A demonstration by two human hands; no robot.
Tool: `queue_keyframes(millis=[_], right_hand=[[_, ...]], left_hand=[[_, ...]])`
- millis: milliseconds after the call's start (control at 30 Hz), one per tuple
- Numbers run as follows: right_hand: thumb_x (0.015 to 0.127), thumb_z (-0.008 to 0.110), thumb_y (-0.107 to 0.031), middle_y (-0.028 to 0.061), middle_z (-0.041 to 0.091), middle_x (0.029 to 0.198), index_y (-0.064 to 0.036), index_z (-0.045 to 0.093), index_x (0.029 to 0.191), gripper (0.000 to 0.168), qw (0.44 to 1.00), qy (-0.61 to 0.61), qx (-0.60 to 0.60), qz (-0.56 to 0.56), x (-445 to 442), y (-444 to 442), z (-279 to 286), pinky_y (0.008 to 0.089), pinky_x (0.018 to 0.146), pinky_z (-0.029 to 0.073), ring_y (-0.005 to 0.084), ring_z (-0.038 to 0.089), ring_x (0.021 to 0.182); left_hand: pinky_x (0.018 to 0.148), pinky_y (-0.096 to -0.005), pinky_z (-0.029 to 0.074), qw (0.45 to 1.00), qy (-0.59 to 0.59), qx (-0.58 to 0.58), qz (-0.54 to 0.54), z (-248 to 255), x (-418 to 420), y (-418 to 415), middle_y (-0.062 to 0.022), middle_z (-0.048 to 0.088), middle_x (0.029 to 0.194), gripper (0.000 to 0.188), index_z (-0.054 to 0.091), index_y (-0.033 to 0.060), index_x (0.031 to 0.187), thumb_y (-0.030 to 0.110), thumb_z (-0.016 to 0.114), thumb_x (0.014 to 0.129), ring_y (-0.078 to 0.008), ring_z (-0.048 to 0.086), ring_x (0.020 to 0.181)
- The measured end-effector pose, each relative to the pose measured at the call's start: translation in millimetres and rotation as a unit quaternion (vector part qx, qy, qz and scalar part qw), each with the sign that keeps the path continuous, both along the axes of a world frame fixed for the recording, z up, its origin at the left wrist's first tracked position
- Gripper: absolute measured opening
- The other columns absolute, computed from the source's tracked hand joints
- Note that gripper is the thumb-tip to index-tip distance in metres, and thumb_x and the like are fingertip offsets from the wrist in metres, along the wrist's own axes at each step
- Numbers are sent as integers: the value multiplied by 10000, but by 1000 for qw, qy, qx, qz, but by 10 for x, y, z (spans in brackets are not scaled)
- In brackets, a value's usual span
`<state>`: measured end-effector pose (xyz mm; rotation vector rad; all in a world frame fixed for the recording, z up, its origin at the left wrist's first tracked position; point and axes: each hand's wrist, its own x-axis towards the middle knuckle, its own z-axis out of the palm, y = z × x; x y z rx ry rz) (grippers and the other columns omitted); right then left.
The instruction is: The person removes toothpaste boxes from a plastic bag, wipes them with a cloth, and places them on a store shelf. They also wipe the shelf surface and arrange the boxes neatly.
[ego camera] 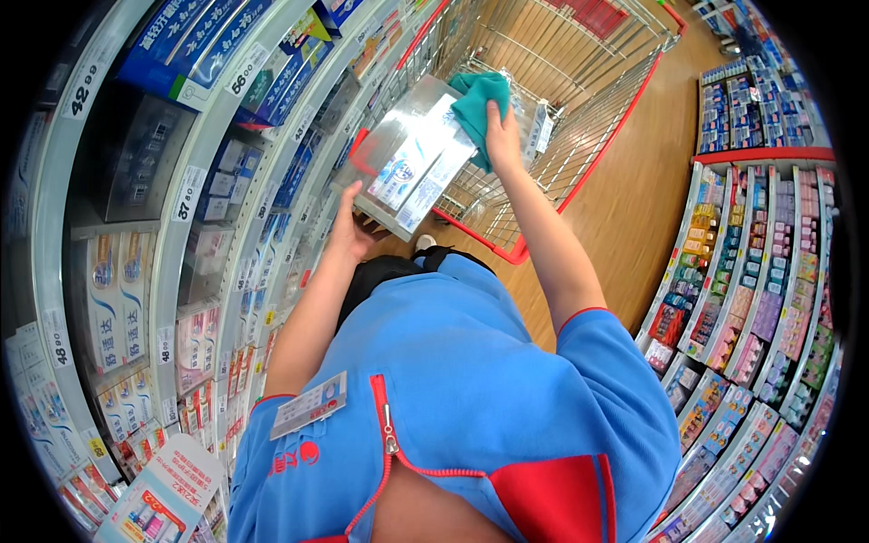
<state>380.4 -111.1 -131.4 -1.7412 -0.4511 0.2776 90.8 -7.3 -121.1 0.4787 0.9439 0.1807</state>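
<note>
My left hand (354, 234) grips the near lower corner of a clear plastic security case (422, 91), tilted above the shopping cart. Inside the case lie white and blue toothpaste boxes (414, 170). A folded green cloth (478, 102) is held in my right hand (503, 139), against the far right end of the case. Light glares off the top of the case and washes out part of it. The fingers of my left hand are partly hidden beneath the case.
A wire shopping cart (601, 159) with red trim stands ahead, holding some clear-packed items (541, 129). Close on the left, shelves (180, 197) carry toothpaste boxes (119, 298) and price tags. A promotional card (163, 489) juts out at lower left. Across the wooden floor (614, 231) stand more stocked shelves (736, 271).
</note>
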Motion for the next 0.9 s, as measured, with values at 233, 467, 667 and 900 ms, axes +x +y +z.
queue_keyframes(millis=[233,467,667,900], right_hand=[[1060,490,-416,94,597,1258,-48,515,1322,452,981,83,120,-129,-67,-342,94,357,983,452,201,570,1131],[1031,525,-365,197,557,1165,-3,539,1198,400,995,-88,-9,-46,-250,-226,101,431,960,439,361,560,1106],[917,666,-306,205,536,1057,-53,499,1204,418,982,-166,-8,93,-1365,-347,531,496,781,511,443,602,940],[843,744,-231,160,553,1040,-82,522,1182,431,945,-294,-10,141,-1171,-370,439,465,678,529,398,633,893]], left_hand=[[1091,-737,236,998,28,-59,-15,482,114,173,-160,484,1392,914,467,115,1421,646,696,713,-362,457,1290],[1114,-706,229,992,-20,-99,-78,845,227,174,-165,325,1562,959,363,172,1532,697,560,754,-401,316,1419],[1118,-688,233,987,-13,-147,-59,843,265,244,-173,330,1556,933,374,190,1520,716,503,761,-396,328,1408],[1110,-680,258,988,-19,-136,-76,824,218,241,-184,314,1536,994,341,167,1528,732,536,733,-400,348,1361]])
